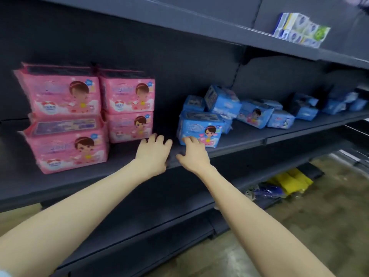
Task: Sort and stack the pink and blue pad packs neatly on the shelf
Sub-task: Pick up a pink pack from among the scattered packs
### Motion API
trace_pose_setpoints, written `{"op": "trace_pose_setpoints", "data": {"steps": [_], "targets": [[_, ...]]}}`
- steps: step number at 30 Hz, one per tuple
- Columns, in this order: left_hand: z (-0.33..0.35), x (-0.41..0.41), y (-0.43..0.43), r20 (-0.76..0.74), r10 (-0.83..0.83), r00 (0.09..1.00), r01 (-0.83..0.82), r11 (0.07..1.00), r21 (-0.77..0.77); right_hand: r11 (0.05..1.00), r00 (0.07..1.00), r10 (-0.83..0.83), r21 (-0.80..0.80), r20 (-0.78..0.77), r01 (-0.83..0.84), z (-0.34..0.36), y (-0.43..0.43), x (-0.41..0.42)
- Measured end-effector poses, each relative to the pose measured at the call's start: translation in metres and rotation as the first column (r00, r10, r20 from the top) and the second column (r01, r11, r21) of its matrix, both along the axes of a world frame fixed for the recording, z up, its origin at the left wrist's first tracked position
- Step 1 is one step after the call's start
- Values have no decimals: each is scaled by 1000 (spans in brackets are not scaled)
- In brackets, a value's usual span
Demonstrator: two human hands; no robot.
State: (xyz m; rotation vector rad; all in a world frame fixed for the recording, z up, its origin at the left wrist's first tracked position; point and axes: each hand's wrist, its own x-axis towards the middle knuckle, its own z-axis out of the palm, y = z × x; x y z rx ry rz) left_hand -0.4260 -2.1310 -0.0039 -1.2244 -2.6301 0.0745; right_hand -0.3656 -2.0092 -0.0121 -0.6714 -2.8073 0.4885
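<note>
**Both hands at shelf edge, nothing gripped**

We see four pink packs point(83, 114) stacked two-by-two on the left of the dark shelf point(239, 142). Blue packs point(235, 110) lie jumbled to the right. Left hand point(152, 154) hovers between both groups, fingers loosely curled, empty. Right hand point(192, 154) has fingers spread, tips touching the nearest blue pack point(199, 128).

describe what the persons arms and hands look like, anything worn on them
Both forearms are bare up to the frame edge, with no gloves, rings, watch or bracelet visible on the left hand or the right hand. A sliver of pale fabric at the lower left corner may be a sleeve; too little shows to tell.
</note>
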Motion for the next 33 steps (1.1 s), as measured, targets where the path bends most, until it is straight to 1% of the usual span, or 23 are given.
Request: {"op": "trace_pose_setpoints", "data": {"steps": [7,9,18,25,33], "targets": [[-21,53,114,67,-162,985,165,985,-44,988,982,-153,-8,112,155,-17,97,80],[-23,64,138,91,-179,980,184,982,-47,984,975,-178,7,130,179,-19,119,98],[-43,164,287,125,-403,907,412,909,-56,914,905,-403,4,138,406,-38,242,219],[-50,231,362,151,-540,828,551,834,-40,837,829,-534,-32,167,546,-47,302,293],[-65,265,424,166,-633,756,650,757,-74,757,755,-622,-90,208,648,-59,339,337]]}}
